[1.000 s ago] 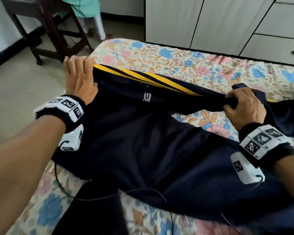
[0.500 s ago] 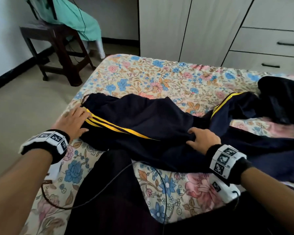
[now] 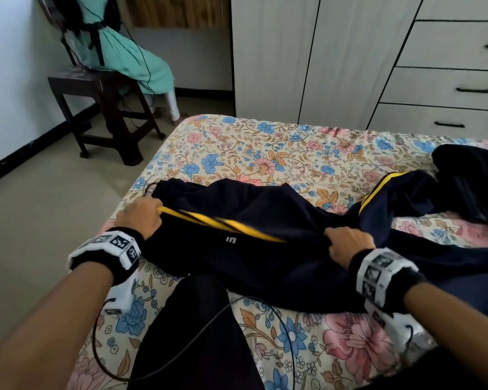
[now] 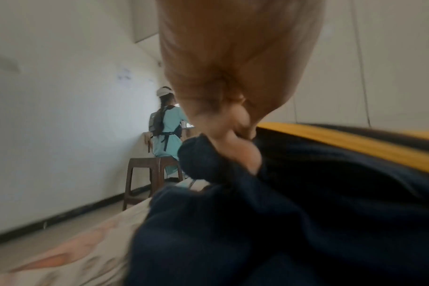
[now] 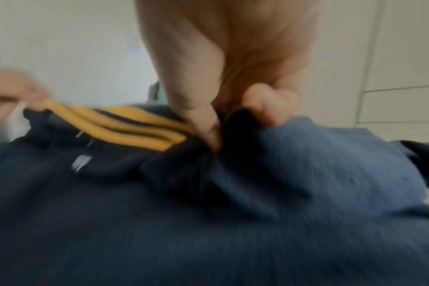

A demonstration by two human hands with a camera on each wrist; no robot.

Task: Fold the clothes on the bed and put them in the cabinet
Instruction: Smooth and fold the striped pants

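Observation:
Navy track pants (image 3: 259, 249) with yellow side stripes (image 3: 223, 223) lie across the floral bed (image 3: 265, 147). My left hand (image 3: 141, 215) pinches the waistband end at the bed's left edge; in the left wrist view the fingers (image 4: 233, 131) curl round the navy cloth (image 4: 306, 212). My right hand (image 3: 347, 243) grips a bunch of the fabric near the middle, and the right wrist view shows thumb and fingers (image 5: 208, 123) pinching the pants (image 5: 208, 212) beside the stripes. Both hands hold the cloth slightly off the bed. The white cabinet (image 3: 321, 57) stands behind the bed, doors closed.
Another dark garment (image 3: 473, 175) is heaped at the bed's right. A dark cloth (image 3: 197, 333) and a cable (image 3: 181, 344) lie at the near edge. A person in a teal dress (image 3: 130, 57) sits on a brown stool (image 3: 104, 108) at the far left. Drawers (image 3: 448, 88) sit at the right.
Half a second ago both hands lay flat on the pants; now each grips the cloth and lifts the striped side. The white logo shows again.

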